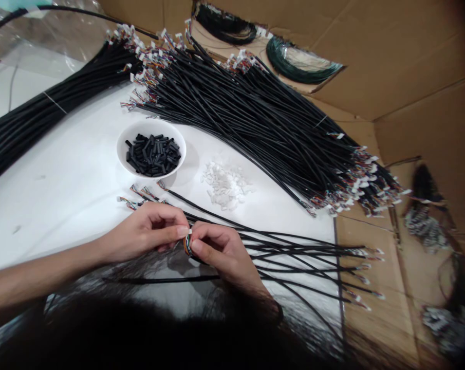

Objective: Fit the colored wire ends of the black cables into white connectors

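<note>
Over the white bench [81,169], the left hand [155,226] is pinching a small white connector [189,233] at its fingertips, while the right hand [222,252] is holding the short coloured wires [187,245] just below it. Loose black cables [294,250] are crossing beside the right hand and reaching past the bench edge. Beyond the hands, a white bowl [120,149] is holding short black tubes [154,155], and small white pieces [226,185] are lying scattered near it. Farther back, a large cable pile [247,118] is spreading rightward, a tied bundle [43,113] is running off leftward, and a green wire coil [290,61] is resting by the cardboard [417,41].
</note>
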A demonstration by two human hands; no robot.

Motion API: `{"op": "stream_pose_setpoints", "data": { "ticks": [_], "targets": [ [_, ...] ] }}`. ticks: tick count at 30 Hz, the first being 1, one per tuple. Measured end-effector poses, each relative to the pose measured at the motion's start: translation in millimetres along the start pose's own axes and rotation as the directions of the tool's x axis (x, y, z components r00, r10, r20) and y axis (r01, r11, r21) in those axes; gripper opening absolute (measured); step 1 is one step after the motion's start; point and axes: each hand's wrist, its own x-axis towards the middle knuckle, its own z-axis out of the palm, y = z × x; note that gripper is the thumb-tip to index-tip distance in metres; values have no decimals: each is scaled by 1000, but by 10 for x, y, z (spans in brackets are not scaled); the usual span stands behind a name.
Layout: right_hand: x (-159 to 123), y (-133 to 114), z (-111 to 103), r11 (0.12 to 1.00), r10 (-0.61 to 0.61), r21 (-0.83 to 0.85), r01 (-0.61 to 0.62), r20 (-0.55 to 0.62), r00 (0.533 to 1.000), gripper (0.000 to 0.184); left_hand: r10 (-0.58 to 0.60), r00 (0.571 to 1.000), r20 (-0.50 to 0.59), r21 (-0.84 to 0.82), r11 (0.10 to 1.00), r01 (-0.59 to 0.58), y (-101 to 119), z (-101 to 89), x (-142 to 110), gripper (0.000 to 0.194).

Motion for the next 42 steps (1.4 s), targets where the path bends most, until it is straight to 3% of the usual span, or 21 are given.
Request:
{"op": "stream_pose_setpoints", "data": {
  "ticks": [5,11,25,42],
  "targets": [
    [7,-21,-43,996,91,12,-92,62,994,31,-53,997,52,-86,995,58,-5,2,15,35],
    [7,-19,-37,995,90,42,-94,89,992,26,-19,998,55,-91,996,24,-52,-17,26,30],
    [30,0,-35,976,175,111,-185,96,980,30,-41,998,55,-36,998,43,4,-15,4,31],
    [24,20,-41,970,199,128,-207,72,977,33,-37,997,61,-44,998,39,2,-12,16,35]
  ]
}}
